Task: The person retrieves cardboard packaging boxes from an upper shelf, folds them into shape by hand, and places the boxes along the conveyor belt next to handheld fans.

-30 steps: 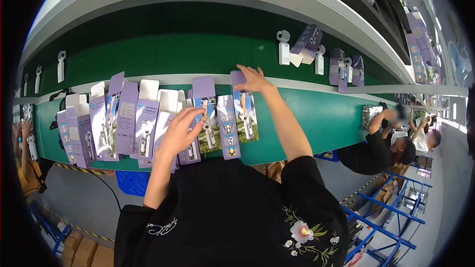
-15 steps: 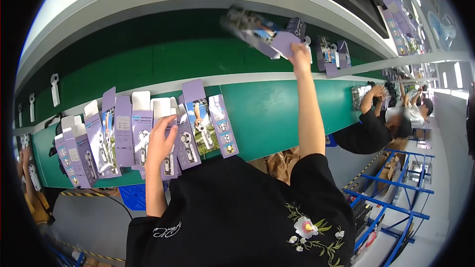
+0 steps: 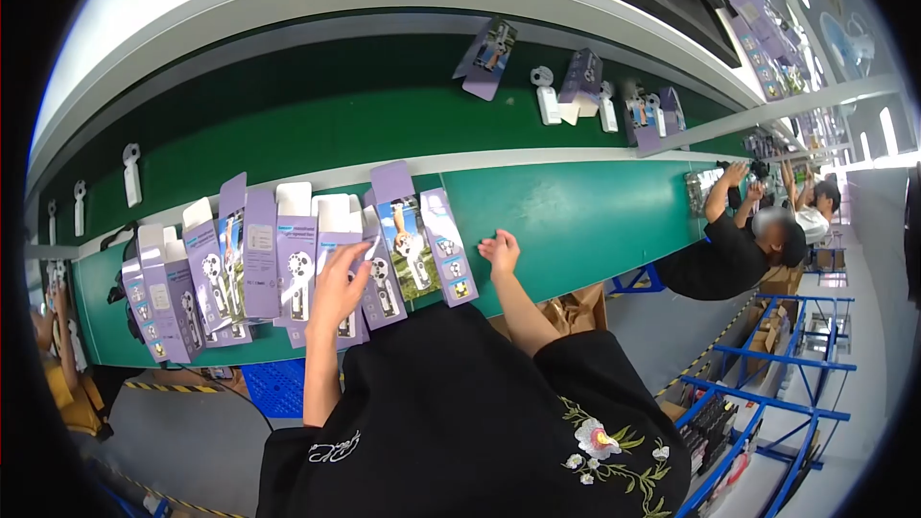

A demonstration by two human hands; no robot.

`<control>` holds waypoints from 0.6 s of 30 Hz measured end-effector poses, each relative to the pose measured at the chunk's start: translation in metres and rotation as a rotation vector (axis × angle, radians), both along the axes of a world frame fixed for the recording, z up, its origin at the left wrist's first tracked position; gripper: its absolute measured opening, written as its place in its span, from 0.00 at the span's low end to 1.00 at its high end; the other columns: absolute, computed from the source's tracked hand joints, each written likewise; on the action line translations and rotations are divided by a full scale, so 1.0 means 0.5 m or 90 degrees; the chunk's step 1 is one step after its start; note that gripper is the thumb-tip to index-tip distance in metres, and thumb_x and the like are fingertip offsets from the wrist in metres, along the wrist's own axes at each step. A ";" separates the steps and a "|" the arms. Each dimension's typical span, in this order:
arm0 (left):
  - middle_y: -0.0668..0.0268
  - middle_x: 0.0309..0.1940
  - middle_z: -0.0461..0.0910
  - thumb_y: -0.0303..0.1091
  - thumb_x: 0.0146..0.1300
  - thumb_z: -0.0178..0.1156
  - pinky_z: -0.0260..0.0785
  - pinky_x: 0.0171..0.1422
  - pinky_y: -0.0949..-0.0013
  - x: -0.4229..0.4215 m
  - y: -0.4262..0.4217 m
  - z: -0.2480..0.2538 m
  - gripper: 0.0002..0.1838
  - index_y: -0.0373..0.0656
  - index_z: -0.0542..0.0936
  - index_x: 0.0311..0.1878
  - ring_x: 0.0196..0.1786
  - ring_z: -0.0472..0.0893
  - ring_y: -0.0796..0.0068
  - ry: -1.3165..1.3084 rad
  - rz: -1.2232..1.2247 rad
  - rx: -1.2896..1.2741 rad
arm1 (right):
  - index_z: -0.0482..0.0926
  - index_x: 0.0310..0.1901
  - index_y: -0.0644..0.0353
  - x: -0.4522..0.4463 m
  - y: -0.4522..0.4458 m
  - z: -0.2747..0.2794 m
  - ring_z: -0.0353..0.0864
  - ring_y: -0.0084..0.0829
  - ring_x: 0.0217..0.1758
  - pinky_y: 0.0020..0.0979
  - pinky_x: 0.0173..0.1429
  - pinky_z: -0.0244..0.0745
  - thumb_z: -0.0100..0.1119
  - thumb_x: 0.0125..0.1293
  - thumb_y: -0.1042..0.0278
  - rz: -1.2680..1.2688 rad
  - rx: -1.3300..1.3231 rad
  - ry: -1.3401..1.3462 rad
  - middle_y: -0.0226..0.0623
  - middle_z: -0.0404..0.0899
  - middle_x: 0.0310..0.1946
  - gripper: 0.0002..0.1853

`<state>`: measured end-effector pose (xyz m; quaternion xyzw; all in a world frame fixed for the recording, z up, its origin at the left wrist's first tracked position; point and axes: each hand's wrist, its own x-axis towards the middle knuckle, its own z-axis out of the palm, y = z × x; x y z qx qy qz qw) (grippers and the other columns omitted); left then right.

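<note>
A row of open purple and white boxes (image 3: 261, 249) with pictures of a handheld fan lies on the green table. My left hand (image 3: 338, 286) rests over the boxes near the middle of the row, fingers apart, holding nothing. Just right of it lies a box with a grass-and-sky photo (image 3: 411, 245), its purple flap toward the belt. My right hand (image 3: 500, 254) is beside the right end of the row, fingers loosely bent and apart, with nothing in it. On the dark green belt beyond, a purple box (image 3: 487, 58) lies tilted.
White handheld fans (image 3: 546, 96) and another purple box (image 3: 580, 82) lie on the belt. A grey rail (image 3: 422, 168) divides belt and table (image 3: 576, 221). Co-workers are at both sides, one in black (image 3: 710, 259). A blue crate (image 3: 273, 387) stands below the table.
The box from the row's right end went with my right hand to the belt and was let go there. My right hand has come back to the table. My left hand stays over the row.
</note>
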<state>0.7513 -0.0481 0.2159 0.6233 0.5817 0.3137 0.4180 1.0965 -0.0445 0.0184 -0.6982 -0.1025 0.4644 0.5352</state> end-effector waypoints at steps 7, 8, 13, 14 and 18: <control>0.56 0.47 0.78 0.34 0.61 0.57 0.68 0.56 0.62 -0.052 -0.064 -0.036 0.16 0.41 0.76 0.53 0.52 0.77 0.56 0.045 -0.026 0.040 | 0.62 0.62 0.63 -0.097 -0.067 0.066 0.79 0.37 0.46 0.34 0.50 0.76 0.57 0.66 0.54 0.339 -0.028 -0.198 0.47 0.77 0.44 0.30; 0.56 0.47 0.77 0.34 0.60 0.58 0.68 0.56 0.61 -0.059 -0.071 -0.039 0.17 0.41 0.76 0.52 0.52 0.76 0.55 0.045 -0.040 0.066 | 0.58 0.65 0.64 -0.113 -0.080 0.087 0.75 0.41 0.52 0.36 0.57 0.71 0.61 0.62 0.53 0.389 -0.035 -0.273 0.50 0.73 0.49 0.36; 0.56 0.49 0.76 0.33 0.56 0.60 0.67 0.58 0.59 -0.111 -0.139 -0.063 0.18 0.42 0.76 0.51 0.54 0.74 0.53 0.088 -0.003 0.136 | 0.45 0.69 0.75 -0.238 -0.149 0.227 0.55 0.51 0.71 0.41 0.73 0.50 0.74 0.45 0.56 0.678 -0.003 -0.629 0.60 0.52 0.68 0.57; 0.57 0.49 0.76 0.33 0.56 0.61 0.67 0.59 0.59 -0.126 -0.160 -0.049 0.18 0.42 0.77 0.51 0.54 0.74 0.54 0.097 -0.014 0.121 | 0.46 0.69 0.74 -0.250 -0.172 0.220 0.55 0.51 0.70 0.41 0.73 0.50 0.73 0.46 0.58 0.653 0.010 -0.596 0.59 0.52 0.68 0.56; 0.57 0.45 0.76 0.35 0.55 0.60 0.67 0.56 0.57 -0.158 -0.216 -0.056 0.17 0.41 0.77 0.49 0.51 0.74 0.55 0.114 -0.052 0.166 | 0.49 0.68 0.70 -0.226 -0.201 0.180 0.59 0.47 0.68 0.39 0.71 0.53 0.71 0.47 0.62 0.574 0.075 -0.428 0.55 0.57 0.65 0.52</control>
